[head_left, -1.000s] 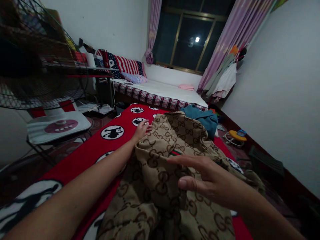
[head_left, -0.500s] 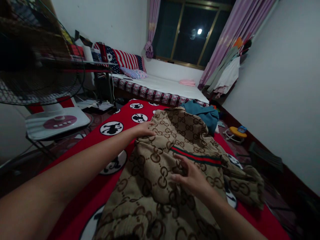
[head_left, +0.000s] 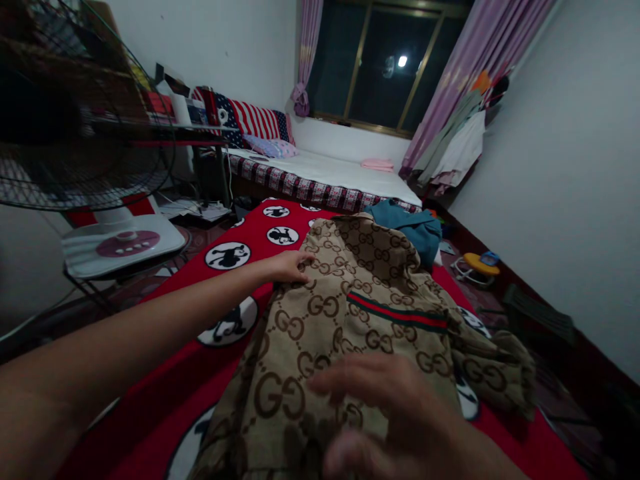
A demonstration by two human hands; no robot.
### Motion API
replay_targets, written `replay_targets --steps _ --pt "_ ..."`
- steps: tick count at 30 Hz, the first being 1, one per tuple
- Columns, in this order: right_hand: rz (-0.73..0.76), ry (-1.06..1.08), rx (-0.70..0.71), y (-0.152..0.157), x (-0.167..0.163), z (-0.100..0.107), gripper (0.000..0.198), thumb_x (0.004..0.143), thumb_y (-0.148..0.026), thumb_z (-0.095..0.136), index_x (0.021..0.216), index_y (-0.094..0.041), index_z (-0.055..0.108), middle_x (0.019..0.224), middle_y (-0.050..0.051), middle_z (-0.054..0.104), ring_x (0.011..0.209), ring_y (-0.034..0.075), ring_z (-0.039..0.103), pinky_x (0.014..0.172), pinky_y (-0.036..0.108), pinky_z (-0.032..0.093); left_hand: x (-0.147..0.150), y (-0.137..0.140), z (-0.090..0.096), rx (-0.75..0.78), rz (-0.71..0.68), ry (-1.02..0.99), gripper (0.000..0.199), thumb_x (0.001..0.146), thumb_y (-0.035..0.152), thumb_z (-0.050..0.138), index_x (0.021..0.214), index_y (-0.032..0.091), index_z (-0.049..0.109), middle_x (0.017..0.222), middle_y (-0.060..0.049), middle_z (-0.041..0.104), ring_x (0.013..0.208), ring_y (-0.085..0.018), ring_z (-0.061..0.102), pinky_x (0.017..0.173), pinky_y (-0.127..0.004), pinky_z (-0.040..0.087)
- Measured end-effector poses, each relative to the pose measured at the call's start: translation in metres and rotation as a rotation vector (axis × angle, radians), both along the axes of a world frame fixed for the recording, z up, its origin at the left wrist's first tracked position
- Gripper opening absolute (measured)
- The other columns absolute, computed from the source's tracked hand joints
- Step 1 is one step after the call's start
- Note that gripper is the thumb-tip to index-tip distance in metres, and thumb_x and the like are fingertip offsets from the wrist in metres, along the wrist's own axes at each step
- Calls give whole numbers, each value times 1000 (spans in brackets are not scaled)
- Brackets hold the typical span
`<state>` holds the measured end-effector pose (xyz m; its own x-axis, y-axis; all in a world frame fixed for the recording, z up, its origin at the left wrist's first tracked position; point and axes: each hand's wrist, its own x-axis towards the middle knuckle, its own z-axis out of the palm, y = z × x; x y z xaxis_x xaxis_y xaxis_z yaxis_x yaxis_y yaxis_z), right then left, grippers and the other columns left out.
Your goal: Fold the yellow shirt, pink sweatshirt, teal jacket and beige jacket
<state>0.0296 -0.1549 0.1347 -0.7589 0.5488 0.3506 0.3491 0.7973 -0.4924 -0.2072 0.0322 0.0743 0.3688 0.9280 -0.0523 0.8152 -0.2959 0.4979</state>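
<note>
A tan hooded jacket with a brown double-G pattern and a green-red stripe lies spread across the bed. Its hood is at the far end, and one sleeve reaches out to the right. My left hand rests on the jacket's left edge near the shoulder, thumb and fingers apart. Over the lower front, close to the camera, is my right hand, somewhat blurred, with its thumb apart from the fingers. Whether it touches the fabric I cannot tell. The hand and forearm hide part of the jacket's lower right.
Red bedding with white cartoon circles lies under the jacket. A teal garment sits beyond the hood. At the left stands a fan. A yellow-topped stool is on the floor to the right, and a second bed is below the window.
My right hand has moved down the jacket front toward the camera. The cloth there looks flatter, with fewer folds. My left hand stays at about the same edge.
</note>
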Motion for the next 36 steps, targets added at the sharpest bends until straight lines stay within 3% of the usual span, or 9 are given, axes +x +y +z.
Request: replay_targets --steps 4,7,10,15,19,22,25,30,36 --pt "-357 108 117 49 4 -26 17 87 -25 58 103 -23 64 105 7 66 98 20 62 84 32 50 8 5 7 222 -19 127 54 67 31 70 120 21 64 118 -8 63 111 -28 57 95 -31 43" --pt "-378 104 251 72 -5 -44 24 83 -22 61 107 -22 62 113 10 62 106 24 57 90 41 48 24 23 11 311 75 47 46 68 25 69 114 22 67 119 -9 62 115 -28 54 100 -31 40" --pt "-344 126 291 72 -16 -59 19 84 -16 55 100 -22 63 101 8 64 95 22 58 83 38 48 44 48 12 314 180 -19 45 71 24 67 117 22 65 121 -10 61 115 -29 55 100 -33 40" --pt "-476 309 186 80 -8 -84 27 83 -6 41 93 -22 59 94 6 61 89 19 58 76 31 47 66 91 4 280 325 -75 41 76 31 65 115 18 64 115 -14 65 111 -31 58 94 -39 44" --pt "-669 316 0 113 14 -101 16 79 -14 51 91 -20 59 93 6 62 88 20 58 77 31 47 73 112 -13 259 426 -140 38 74 34 67 108 17 67 113 -16 66 109 -34 59 91 -42 45" --pt "-677 256 -114 136 20 -112 23 76 -22 57 98 -19 59 94 6 63 86 19 60 78 31 47 73 117 -25 284 478 -202 31 74 26 66 103 17 70 111 -15 68 108 -32 60 91 -40 45" --pt "-683 130 -132 150 14 -116 24 74 -20 56 97 -19 60 90 4 64 79 18 59 71 28 44 73 116 -34 338 514 -276 27 79 25 59 102 18 71 108 -11 70 105 -27 62 92 -35 45" --pt "-752 -72 -103 157 -5 -109 10 73 -16 53 74 -20 62 73 2 65 68 15 56 58 24 33 73 115 -41 414 543 -380 25 83 27 55 100 17 71 101 -8 72 97 -21 65 87 -29 47" --pt "-873 47 -54 158 9 -99 11 73 -24 56 64 -21 60 59 -2 60 56 13 53 55 23 32 64 120 -35 477 580 -451 19 83 24 54 93 19 70 97 -6 72 94 -20 64 86 -30 46"
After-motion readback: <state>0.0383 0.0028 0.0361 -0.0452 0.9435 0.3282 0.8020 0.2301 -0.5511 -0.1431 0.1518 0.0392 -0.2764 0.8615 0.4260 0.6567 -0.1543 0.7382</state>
